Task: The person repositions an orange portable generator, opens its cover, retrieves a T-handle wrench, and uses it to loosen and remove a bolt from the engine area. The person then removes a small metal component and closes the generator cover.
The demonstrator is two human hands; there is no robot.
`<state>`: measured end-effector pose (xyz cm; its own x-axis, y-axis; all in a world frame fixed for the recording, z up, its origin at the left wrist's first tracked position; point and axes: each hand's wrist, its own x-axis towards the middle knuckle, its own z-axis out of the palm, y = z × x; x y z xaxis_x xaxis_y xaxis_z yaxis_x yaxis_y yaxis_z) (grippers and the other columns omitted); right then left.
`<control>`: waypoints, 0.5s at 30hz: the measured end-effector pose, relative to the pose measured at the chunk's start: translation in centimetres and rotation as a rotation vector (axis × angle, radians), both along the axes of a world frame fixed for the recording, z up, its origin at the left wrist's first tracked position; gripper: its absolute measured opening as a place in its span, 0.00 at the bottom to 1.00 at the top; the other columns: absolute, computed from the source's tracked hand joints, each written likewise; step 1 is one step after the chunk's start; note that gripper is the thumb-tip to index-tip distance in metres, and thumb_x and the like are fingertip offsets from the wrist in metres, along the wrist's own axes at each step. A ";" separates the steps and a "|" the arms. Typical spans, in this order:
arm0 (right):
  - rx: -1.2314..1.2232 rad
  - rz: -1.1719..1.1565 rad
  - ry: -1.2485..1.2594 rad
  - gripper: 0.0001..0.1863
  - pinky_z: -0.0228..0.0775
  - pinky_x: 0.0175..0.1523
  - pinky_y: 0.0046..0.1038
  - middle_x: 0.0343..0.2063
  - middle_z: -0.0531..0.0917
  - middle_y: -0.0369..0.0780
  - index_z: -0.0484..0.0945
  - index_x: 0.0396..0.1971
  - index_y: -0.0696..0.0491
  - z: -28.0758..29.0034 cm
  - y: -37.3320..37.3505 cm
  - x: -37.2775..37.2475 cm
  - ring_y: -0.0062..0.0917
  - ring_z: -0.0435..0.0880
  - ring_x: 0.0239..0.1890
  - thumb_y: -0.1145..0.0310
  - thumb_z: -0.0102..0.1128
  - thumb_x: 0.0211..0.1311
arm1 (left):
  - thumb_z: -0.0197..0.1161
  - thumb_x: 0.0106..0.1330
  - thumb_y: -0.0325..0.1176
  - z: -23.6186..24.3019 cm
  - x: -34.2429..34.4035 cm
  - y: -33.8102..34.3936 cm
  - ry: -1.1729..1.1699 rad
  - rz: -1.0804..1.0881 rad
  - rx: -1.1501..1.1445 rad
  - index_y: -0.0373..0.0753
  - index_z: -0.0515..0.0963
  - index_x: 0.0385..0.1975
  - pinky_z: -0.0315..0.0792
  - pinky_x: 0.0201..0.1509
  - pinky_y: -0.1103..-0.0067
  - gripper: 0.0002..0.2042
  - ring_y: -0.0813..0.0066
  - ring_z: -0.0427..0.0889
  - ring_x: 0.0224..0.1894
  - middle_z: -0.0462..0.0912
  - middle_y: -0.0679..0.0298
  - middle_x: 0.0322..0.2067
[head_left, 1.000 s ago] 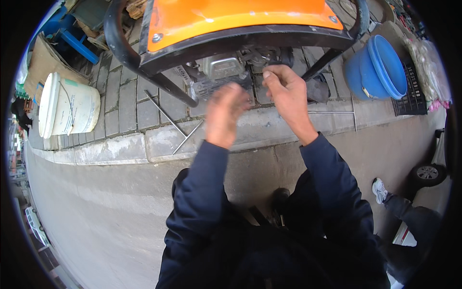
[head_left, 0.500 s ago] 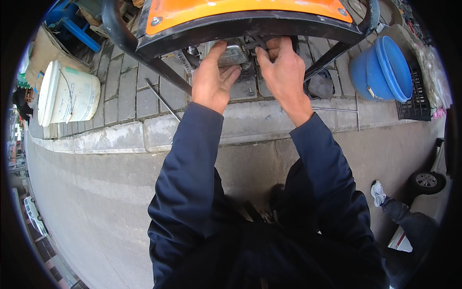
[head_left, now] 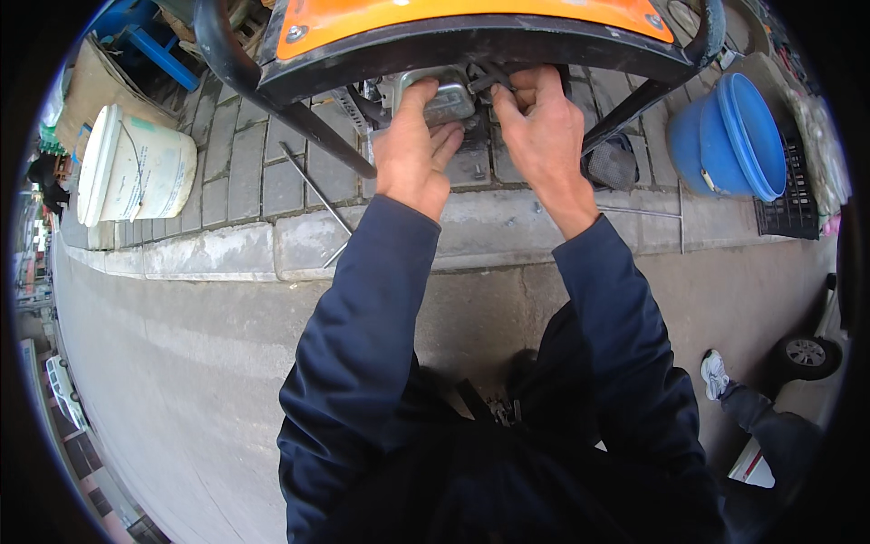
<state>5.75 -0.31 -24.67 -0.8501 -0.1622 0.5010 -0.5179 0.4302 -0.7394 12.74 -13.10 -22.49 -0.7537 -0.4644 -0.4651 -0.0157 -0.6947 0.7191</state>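
Note:
Beneath the black tubular frame with its orange panel, both my hands work close together. My left hand is closed around a rounded silver metal casing, thumb on top and fingers curled at its lower side. Just to the right, my right hand pinches with thumb and forefinger beside a dark, bent hose-like piece. What lies between those right fingertips is partly hidden by the hand and the frame bar. A dark metal part with a bolt shows below the casing.
A white bucket stands left on the paving, a blue bucket right, beside a black crate. Thin metal rods lie near the kerb. Another person's shoe and a vehicle wheel appear at right.
The view has shifted slightly, with the surroundings a little further right. My left hand has moved slightly right and down. Both hands keep nearly the same hold.

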 end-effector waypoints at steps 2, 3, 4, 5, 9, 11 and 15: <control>-0.005 0.006 -0.014 0.12 0.76 0.33 0.39 0.24 0.86 0.45 0.75 0.37 0.57 0.0 0.0 -0.1 0.43 0.86 0.27 0.68 0.67 0.59 | 0.68 0.64 0.42 0.0 0.1 -0.1 -0.009 -0.001 0.005 0.34 0.69 0.58 0.70 0.68 0.62 0.28 0.49 0.75 0.59 0.72 0.44 0.54; -0.005 0.016 -0.006 0.12 0.76 0.33 0.39 0.24 0.86 0.45 0.75 0.37 0.57 0.0 0.0 -0.1 0.43 0.86 0.27 0.68 0.67 0.59 | 0.69 0.63 0.42 0.0 0.1 -0.1 -0.026 0.019 0.008 0.32 0.71 0.56 0.72 0.65 0.63 0.27 0.51 0.77 0.56 0.73 0.46 0.52; -0.010 0.017 0.001 0.12 0.76 0.33 0.39 0.24 0.86 0.45 0.75 0.38 0.57 0.0 0.0 -0.1 0.44 0.86 0.27 0.68 0.67 0.59 | 0.70 0.62 0.41 0.1 0.0 -0.1 -0.040 0.038 0.011 0.31 0.73 0.54 0.74 0.63 0.65 0.26 0.53 0.79 0.52 0.74 0.47 0.49; -0.012 0.022 -0.003 0.12 0.76 0.33 0.39 0.24 0.86 0.45 0.75 0.38 0.57 0.0 0.0 -0.1 0.44 0.86 0.27 0.68 0.67 0.59 | 0.70 0.61 0.40 0.0 0.0 0.0 -0.052 0.059 0.018 0.29 0.74 0.52 0.76 0.60 0.66 0.25 0.55 0.80 0.49 0.76 0.48 0.46; -0.009 0.015 -0.001 0.12 0.76 0.34 0.40 0.26 0.86 0.46 0.74 0.38 0.57 -0.1 0.0 0.0 0.44 0.86 0.28 0.69 0.66 0.60 | 0.69 0.61 0.43 -0.1 -0.2 0.7 -0.047 0.057 -0.013 0.29 0.74 0.52 0.77 0.56 0.68 0.27 0.56 0.82 0.46 0.77 0.49 0.44; -0.018 0.025 0.003 0.13 0.77 0.34 0.40 0.27 0.87 0.46 0.74 0.39 0.57 -0.2 -0.1 0.1 0.44 0.87 0.29 0.69 0.66 0.60 | 0.68 0.61 0.45 -0.3 0.0 1.3 -0.070 0.065 0.032 0.29 0.73 0.52 0.78 0.54 0.69 0.27 0.57 0.83 0.44 0.78 0.49 0.43; -0.017 0.031 -0.010 0.13 0.77 0.34 0.39 0.28 0.87 0.46 0.74 0.40 0.58 -0.5 -0.2 0.3 0.44 0.87 0.29 0.69 0.66 0.60 | 0.66 0.63 0.46 -0.9 1.1 1.9 -0.022 0.021 0.019 0.38 0.71 0.57 0.72 0.63 0.66 0.27 0.57 0.79 0.52 0.76 0.50 0.49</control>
<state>6.00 -0.55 -25.14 -0.8497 -0.1804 0.4954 -0.5234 0.4012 -0.7517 13.80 -11.16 -23.43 -0.7335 -0.4709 -0.4901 -0.0169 -0.7083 0.7058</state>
